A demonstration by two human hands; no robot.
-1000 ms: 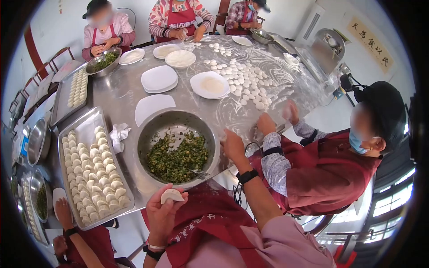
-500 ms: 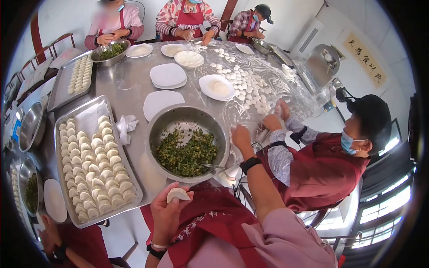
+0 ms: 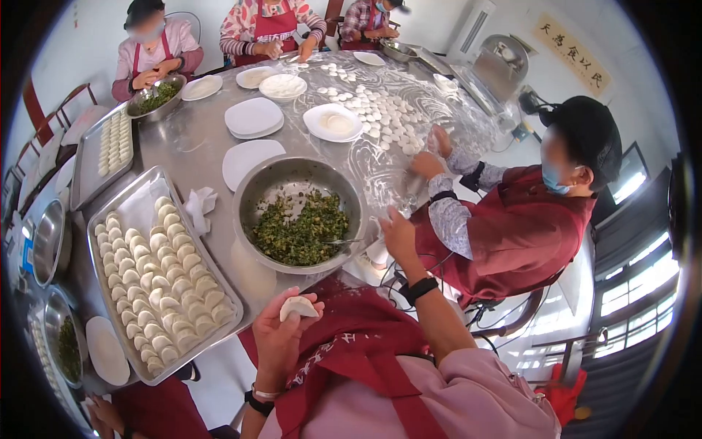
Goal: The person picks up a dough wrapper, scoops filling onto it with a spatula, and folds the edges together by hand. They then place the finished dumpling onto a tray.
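Here, the left hand (image 3: 281,333) fingers hold a dumpling (image 3: 298,307); the right hand (image 3: 398,234), fingers loosely narrow, nears the bowl (image 3: 252,192).

A long steel table (image 3: 205,143) is set in a room with pale walls (image 3: 80,44). A framed calligraphy panel (image 3: 571,53) is hung on the far wall, wooden chairs (image 3: 44,124) are ranged at the left, and daylight is admitted through windows (image 3: 629,285) at the right.

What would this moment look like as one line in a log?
left hand: holds folded dumpling | right hand: empty, beside filling bowl | tray: rows of dumplings
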